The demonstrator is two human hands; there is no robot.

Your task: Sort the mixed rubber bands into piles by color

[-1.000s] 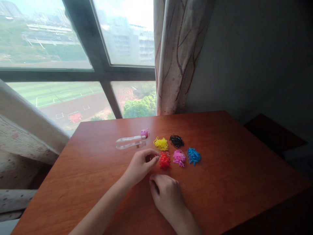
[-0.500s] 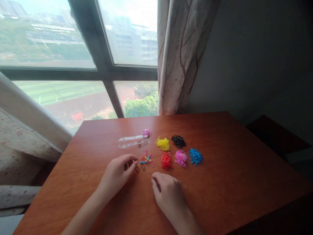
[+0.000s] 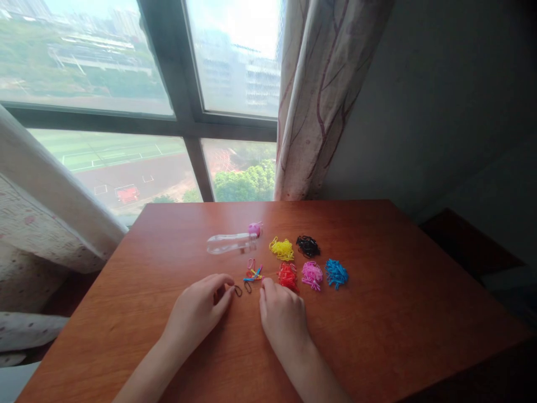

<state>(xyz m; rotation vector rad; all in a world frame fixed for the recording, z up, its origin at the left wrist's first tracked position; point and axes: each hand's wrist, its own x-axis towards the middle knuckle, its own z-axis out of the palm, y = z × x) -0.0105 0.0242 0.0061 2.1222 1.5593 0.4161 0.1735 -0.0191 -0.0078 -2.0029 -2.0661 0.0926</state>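
Observation:
Small elastic bands lie sorted in piles on the wooden table (image 3: 377,313): yellow (image 3: 282,249), black (image 3: 307,245), red (image 3: 287,275), pink (image 3: 312,275) and blue (image 3: 335,272). A small mixed clump of bands (image 3: 252,273) lies left of the red pile, with two dark loops (image 3: 243,289) beside it. My left hand (image 3: 196,312) rests on the table with fingers curled, its fingertips at the dark loops. My right hand (image 3: 282,320) lies knuckles up, fingers curled, its fingertips just short of the mixed clump and the red pile. A clear plastic bottle (image 3: 230,243) lies on its side behind them.
A pink cap (image 3: 254,228) sits at the bottle's mouth. A patterned curtain (image 3: 319,101) hangs at the table's far edge beside a large window (image 3: 126,112). A dark low surface (image 3: 470,240) stands to the right of the table.
My left hand drew back to the left off the mixed clump, uncovering it and two dark loops. My right hand slid forward toward the clump. The camera tilted slightly.

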